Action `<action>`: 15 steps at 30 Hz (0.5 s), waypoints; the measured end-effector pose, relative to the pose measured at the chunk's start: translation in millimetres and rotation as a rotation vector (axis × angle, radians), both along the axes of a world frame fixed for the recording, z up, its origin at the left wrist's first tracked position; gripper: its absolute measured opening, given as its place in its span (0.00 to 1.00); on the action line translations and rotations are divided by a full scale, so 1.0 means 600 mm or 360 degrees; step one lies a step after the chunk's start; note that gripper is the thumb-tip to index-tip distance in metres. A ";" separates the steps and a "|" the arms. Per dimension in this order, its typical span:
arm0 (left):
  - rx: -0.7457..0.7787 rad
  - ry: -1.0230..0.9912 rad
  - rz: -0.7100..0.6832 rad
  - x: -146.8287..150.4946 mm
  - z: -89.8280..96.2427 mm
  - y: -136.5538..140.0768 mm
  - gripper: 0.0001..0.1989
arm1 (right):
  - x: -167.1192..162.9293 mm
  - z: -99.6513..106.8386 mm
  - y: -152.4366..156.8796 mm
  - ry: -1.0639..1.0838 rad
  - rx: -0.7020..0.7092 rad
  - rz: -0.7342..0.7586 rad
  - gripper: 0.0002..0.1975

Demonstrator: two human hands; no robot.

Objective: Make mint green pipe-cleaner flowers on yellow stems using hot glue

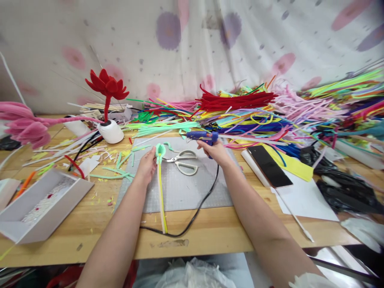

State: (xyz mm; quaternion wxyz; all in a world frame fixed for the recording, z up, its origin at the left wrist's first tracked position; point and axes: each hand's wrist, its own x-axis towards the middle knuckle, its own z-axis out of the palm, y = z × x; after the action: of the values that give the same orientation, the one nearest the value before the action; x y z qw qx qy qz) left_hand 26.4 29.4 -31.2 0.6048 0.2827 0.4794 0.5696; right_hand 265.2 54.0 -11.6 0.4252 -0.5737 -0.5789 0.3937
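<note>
My left hand [146, 167] is closed on a small mint-green pipe-cleaner flower [161, 151], from which long yellow and whitish stems hang toward the table's front edge. In my right hand [216, 152] is a blue hot glue gun [204, 137], its nozzle turned left toward the flower and apart from it. A pale glue stick [237, 138] seems to stick out of its back. Between my hands, scissors [185, 163] with light grey handles lie on the grey cutting mat [192, 194]; their blades are partly hidden by the flower.
A black cord [207, 198] loops across the mat. Mint-green offcuts [120, 172] lie at left, near a grey box [45, 206] of small white pieces. A red flower [108, 86] stands in a white pot [110, 132]. Pipe-cleaner bundles [237, 100] line the back; a phone [268, 165] lies right.
</note>
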 end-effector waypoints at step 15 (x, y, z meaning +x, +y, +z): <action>0.0162 -0.0275 0.0525 -0.082 0.070 0.030 0.11 | 0.089 -0.057 0.013 -0.0918 -0.0045 -0.0230 0.26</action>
State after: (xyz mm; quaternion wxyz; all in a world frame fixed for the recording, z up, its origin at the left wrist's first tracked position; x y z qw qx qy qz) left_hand -22.6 47.2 10.8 0.5269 0.1806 0.4362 0.7068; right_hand 318.6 61.8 -45.7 0.2620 -0.7074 -0.6280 0.1911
